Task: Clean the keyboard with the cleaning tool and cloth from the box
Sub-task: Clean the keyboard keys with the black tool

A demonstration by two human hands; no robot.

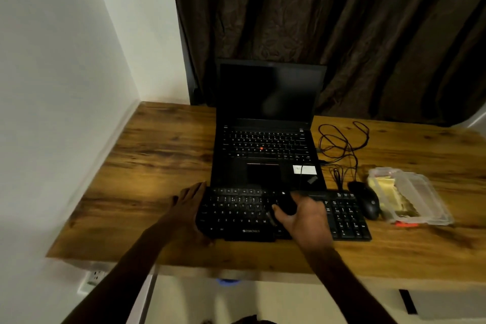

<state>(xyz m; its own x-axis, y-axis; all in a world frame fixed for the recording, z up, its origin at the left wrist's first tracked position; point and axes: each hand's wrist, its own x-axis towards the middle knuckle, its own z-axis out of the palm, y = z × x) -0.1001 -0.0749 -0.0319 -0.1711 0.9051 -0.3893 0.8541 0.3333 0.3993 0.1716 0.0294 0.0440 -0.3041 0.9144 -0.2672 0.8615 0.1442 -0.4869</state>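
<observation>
A black keyboard point(236, 214) lies on the wooden desk point(147, 166) in front of a laptop. My left hand point(188, 208) rests flat against the keyboard's left end, fingers apart. Over the middle keys, my right hand point(302, 214) grips a small black cleaning tool point(285, 204), its tip pointing down at the keys. To the right sits a clear plastic box point(418, 196), lid open, holding a yellow cloth point(385, 192).
An open black laptop point(265, 139) with a dark screen stands behind the keyboard. A black mouse point(368, 202) and tangled cables point(342, 147) lie between keyboard and box. A white wall bounds the left; dark curtains hang behind.
</observation>
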